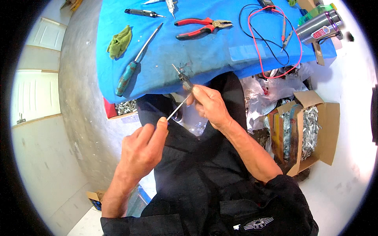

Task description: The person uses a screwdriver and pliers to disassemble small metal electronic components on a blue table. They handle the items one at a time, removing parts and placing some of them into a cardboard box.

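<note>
My left hand (142, 151) is closed round the handle of a screwdriver, whose long metal shaft (177, 109) slants up to my right hand. My right hand (208, 103) grips a small dark device (185, 80) with a thin metal pin pointing toward the table, and the shaft's far end meets it at my fingers. Just beyond lies a screwdriver (128, 74) with a teal patterned handle, red-and-black pliers (195, 31), a black pen-like tool (141, 13) and a crumpled green cloth (118, 42).
The blue-covered table (252, 35) holds red and black cabled probes (284, 33), a steel flask (319, 25) and other tools. Below at right are plastic bags (254, 102) and a cardboard box (327, 129) of metal pieces. Another box (122, 108) of parts sits under the table's left edge.
</note>
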